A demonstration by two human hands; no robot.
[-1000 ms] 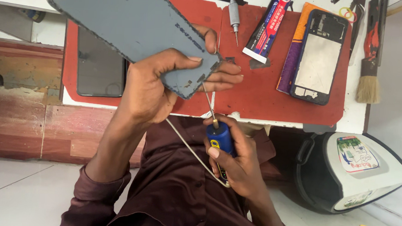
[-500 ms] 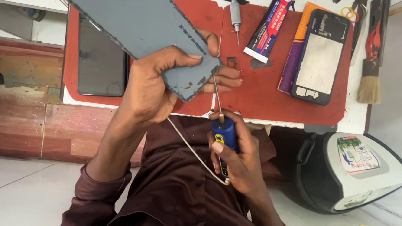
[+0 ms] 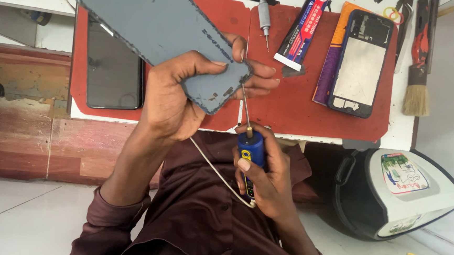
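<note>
My left hand [image 3: 186,99] grips the lower end of a grey-blue phone back cover [image 3: 162,31], held up and tilted over the red work mat [image 3: 291,110]. My right hand [image 3: 268,180] is closed around a blue pen-shaped tool [image 3: 250,155] with a white cable [image 3: 211,166] running from its rear end. The tool's thin metal tip [image 3: 245,105] points upward and touches the cover's lower corner, beside my left fingers.
On the mat lie a dark phone screen [image 3: 112,68], a phone frame [image 3: 361,62] on an orange-purple sheet, a glue tube [image 3: 302,29] and a grey screwdriver [image 3: 264,17]. A brush [image 3: 418,81] rests at the right. A white and black device [image 3: 409,194] stands on the floor.
The cover and my left hand have shifted slightly right. My right hand has raised the tool so its tip sits against the cover's lower corner.
</note>
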